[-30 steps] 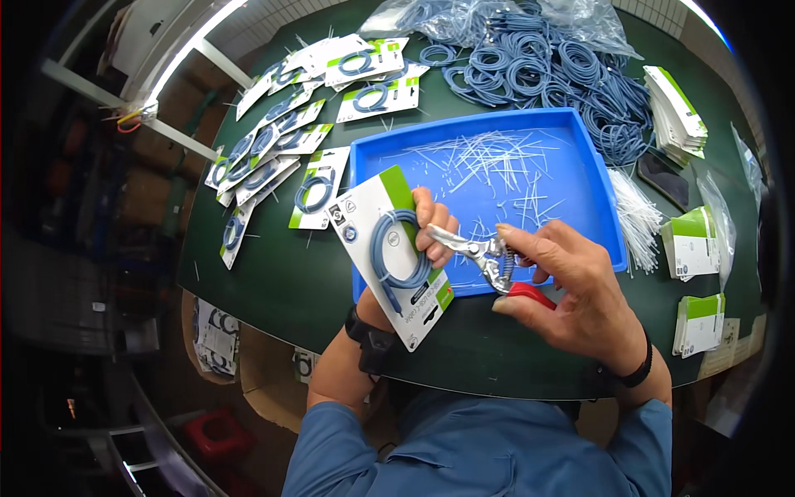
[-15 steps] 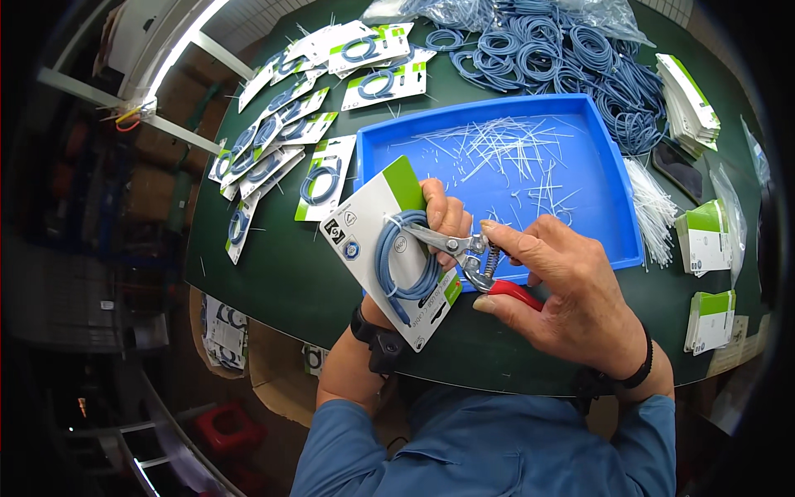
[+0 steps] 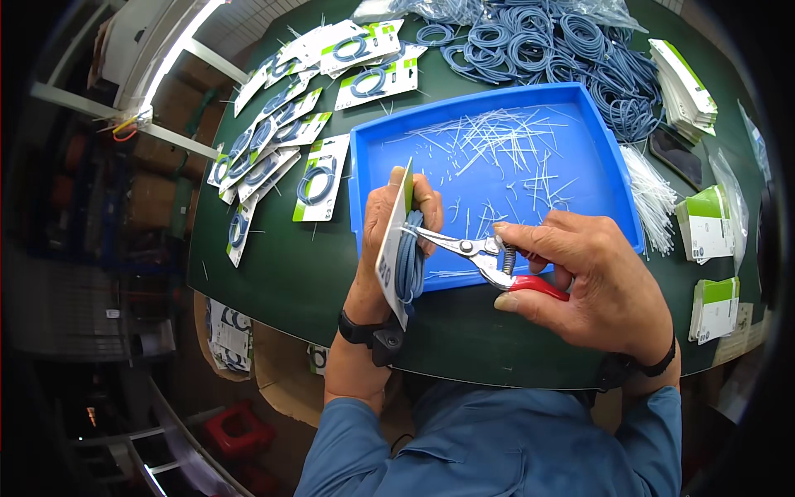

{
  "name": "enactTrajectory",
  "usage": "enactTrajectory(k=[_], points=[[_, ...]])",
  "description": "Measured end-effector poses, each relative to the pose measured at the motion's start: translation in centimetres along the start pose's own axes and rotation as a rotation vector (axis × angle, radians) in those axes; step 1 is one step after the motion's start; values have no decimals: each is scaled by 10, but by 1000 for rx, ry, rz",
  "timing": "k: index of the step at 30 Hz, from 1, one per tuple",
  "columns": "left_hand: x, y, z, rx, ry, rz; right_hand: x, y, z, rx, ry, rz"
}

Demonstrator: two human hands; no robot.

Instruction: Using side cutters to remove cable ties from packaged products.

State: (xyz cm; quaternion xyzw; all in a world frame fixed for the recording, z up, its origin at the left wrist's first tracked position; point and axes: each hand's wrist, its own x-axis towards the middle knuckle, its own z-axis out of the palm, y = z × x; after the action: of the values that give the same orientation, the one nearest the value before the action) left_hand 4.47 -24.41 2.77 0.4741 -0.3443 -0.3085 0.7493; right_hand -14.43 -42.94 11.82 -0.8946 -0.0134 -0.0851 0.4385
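Observation:
My left hand (image 3: 377,219) grips a white and green packaging card (image 3: 391,248), now turned nearly edge-on. On the card's right face sits a coiled blue cable (image 3: 409,267), bound to it by a white tie. In my right hand (image 3: 584,269) are red-handled snips (image 3: 489,261), their spring showing between the handles. The tips of the snips reach the tie at the top of the coil; whether the blades are closed on it is too small to tell. Below both hands lies a blue tray (image 3: 609,186) with white tie offcuts (image 3: 501,137) scattered in it.
Carded cables (image 3: 319,180) lie in overlapping rows at the left. Loose blue cable coils (image 3: 530,50) are heaped at the back. To the right are a bundle of white ties (image 3: 648,199), stacks of cards (image 3: 705,224) and a dark phone-like object (image 3: 675,159). Cardboard boxes (image 3: 286,377) stand below the table edge.
My left hand has turned the card from facing me to almost edge-on. The snips have shifted slightly right, with their tips still at the tie.

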Motion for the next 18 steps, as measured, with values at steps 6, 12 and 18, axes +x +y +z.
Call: enactTrajectory(k=[6,12,18], points=[[2,-9,3,62,7,6,-2,4,-4,-24,-17,-26],[-1,-11,25,-402,-37,-44,4,10,10,39,115,-82],[-10,-4,44,-592,-139,-217,12,16,29,397,182,-76]])
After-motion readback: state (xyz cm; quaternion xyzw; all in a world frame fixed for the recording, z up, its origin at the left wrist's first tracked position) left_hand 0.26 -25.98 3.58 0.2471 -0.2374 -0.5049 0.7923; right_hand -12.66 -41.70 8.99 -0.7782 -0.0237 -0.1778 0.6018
